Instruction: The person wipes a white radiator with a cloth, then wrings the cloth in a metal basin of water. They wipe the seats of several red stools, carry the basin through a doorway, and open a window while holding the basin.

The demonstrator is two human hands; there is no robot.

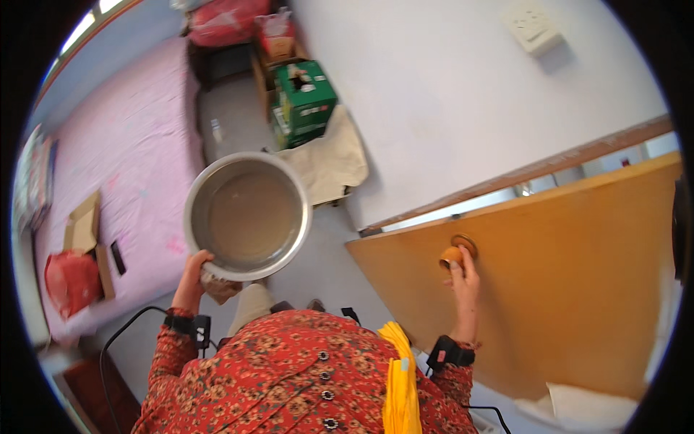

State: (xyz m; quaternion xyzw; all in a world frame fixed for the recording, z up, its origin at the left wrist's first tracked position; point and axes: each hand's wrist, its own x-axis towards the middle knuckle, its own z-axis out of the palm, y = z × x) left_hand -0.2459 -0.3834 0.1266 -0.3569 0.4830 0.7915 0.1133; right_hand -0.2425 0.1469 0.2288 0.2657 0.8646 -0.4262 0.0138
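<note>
A round metal pot [191, 217] holding murky brownish liquid is in my left hand [196, 271], which grips its near left rim, thumb over the edge. Beneath that hand a brown bag or cloth [219, 288] partly shows. On the right, my right hand [465, 276] has its fingers around the round orange-brown knob [450, 257] of a wooden door [547, 260]. The door stands ajar, with a bright gap along its far edge. Black bands circle both wrists, and a yellow cloth [401, 390] hangs over my red floral top.
A bed with a pink sheet [130, 125] lies left, bearing an opened cardboard box [84, 222], a red bag [71, 282] and a dark phone-like object [117, 257]. Ahead stand a green box [306, 100] and a beige cloth [333, 157] beside the white wall [434, 108].
</note>
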